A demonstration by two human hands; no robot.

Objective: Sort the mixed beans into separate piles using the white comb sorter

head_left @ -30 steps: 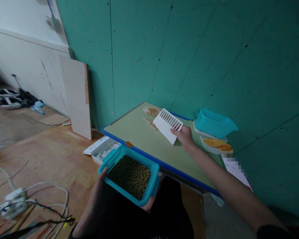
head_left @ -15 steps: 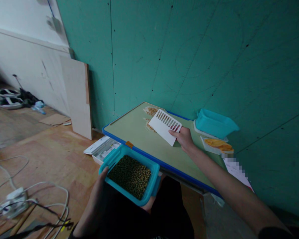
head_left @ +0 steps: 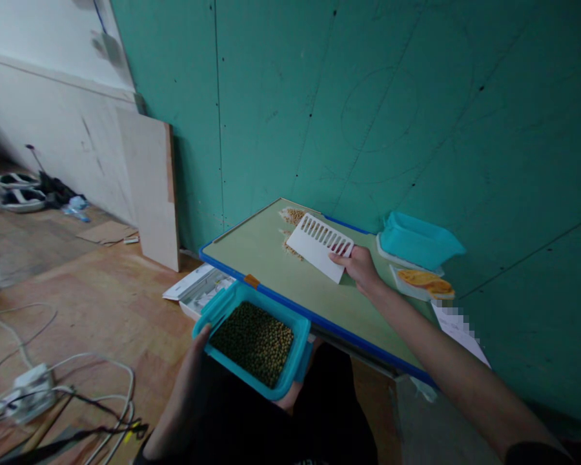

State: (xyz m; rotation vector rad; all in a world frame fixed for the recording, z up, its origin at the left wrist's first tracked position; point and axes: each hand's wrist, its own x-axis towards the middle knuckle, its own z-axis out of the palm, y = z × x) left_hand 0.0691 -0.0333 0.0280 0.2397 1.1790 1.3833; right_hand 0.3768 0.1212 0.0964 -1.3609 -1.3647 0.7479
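l. hand [head_left: 194, 358] closed on rect. turquoise plastic tub [head_left: 299, 342] w/ small round beans [head_left: 256, 339]. tan grain piles [head_left: 294, 216] fwd of it, on pale-green tabletop [head_left: 252, 239]. flat white slotted plastic plate [head_left: 312, 250] pinched in r. hand [head_left: 361, 266]; turquoise plastic bin [head_left: 416, 237] to its rt.

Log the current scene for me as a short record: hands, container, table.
Left hand: grips teal container by left rim
Right hand: holds white slotted scraper; contact with table unclear
Container contents: small round grains, darker at left
Table: two patches of tan grains, partly behind scraper in view
Table's right end: teal bin, orange item
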